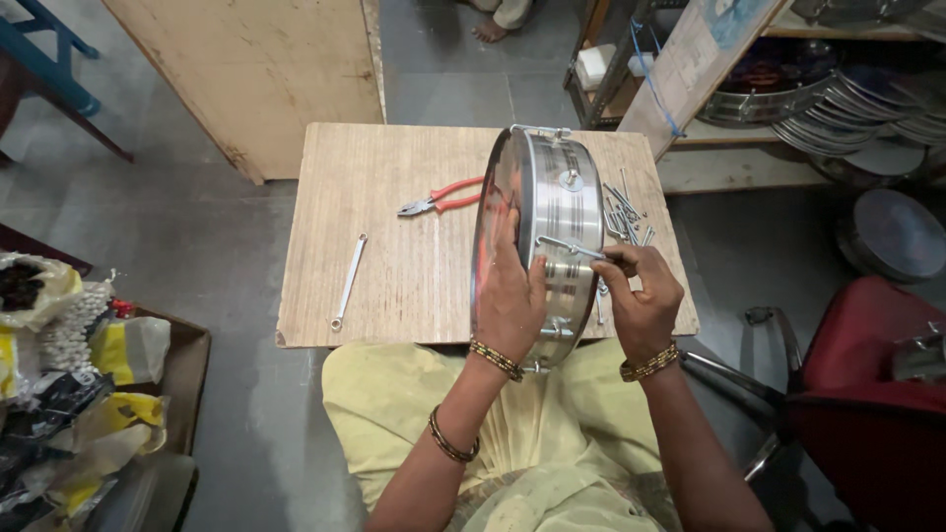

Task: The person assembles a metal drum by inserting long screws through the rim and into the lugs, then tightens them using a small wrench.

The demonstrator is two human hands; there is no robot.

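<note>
My one camera sits on my head and looks steeply down, close over my lap and forearms. It faces forward across the low wooden table [394, 187] to the grey tiled floor [187, 236] and the shelves [788, 128] beyond.
</note>
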